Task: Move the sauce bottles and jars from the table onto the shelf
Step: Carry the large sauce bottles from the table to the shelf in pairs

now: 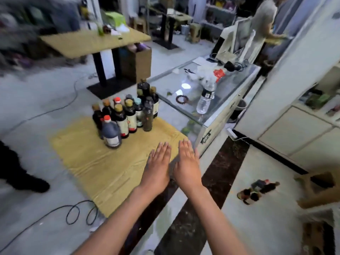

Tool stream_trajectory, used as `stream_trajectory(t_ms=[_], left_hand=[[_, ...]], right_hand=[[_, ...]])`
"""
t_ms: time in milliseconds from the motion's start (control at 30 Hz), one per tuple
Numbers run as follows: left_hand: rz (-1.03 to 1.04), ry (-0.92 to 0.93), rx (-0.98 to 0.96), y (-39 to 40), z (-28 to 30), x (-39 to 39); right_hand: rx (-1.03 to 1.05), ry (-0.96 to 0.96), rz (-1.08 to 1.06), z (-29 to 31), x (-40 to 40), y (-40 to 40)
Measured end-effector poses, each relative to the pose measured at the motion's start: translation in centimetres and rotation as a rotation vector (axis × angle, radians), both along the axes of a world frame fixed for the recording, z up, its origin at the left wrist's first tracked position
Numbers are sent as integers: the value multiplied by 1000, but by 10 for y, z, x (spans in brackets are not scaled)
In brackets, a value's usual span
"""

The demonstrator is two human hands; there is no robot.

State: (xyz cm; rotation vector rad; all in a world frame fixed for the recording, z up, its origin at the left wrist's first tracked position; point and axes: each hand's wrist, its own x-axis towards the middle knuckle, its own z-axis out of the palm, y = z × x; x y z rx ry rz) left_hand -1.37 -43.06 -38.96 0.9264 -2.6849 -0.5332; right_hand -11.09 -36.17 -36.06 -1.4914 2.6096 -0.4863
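Observation:
Several dark sauce bottles (pixel 127 115) stand bunched together at the far side of a low table (pixel 88 162) with a yellow-tan top. A squat dark jug with a red cap (pixel 111 134) is nearest me in the bunch. A tall jar of greenish contents (pixel 147 116) stands at the bunch's right. My left hand (pixel 157 168) and my right hand (pixel 186 166) are stretched out side by side, palms down, fingers straight, over the table's near right corner. Neither holds anything. A white shelf unit (pixel 294 115) stands at the right.
A glass-topped counter (pixel 230 105) with a water bottle (pixel 206 97) sits right of the table. A few bottles (pixel 257 190) lie on the floor at right by a cardboard box (pixel 318 188). Black cables (pixel 79 212) loop beside the table. A person's dark leg (pixel 18 172) is at left.

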Motion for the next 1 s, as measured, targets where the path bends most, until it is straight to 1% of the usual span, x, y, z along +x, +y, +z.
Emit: stream_trajectory(t_ms=[200,400,467,567,633,700,800,1000], left_hand=[[223,57,40,-58,-5,64],[401,124,116,-93,-15,94],[444,128,121,-106,-18,98],[500,131,134,-132,-19,97],[545,123,144,-159,-18,92],[562,87,112,-190,-17,86],[518,-58,-2,-234,-19,70],[549,-222,7,-299,-39,31]], right_hand=[[9,-20,165,-8,48,-71],[-5,-119,257,-26,63,-124],[-21,-200,252,-32,58,-144],[-64,-361,176,-41,44,-179],[-102,-436,148,-44,34,-207],[-154,-471,160,-44,27,-236],[-175,-511,225,-44,17,-280],[-142,-440,363,-61,-9,-361]])
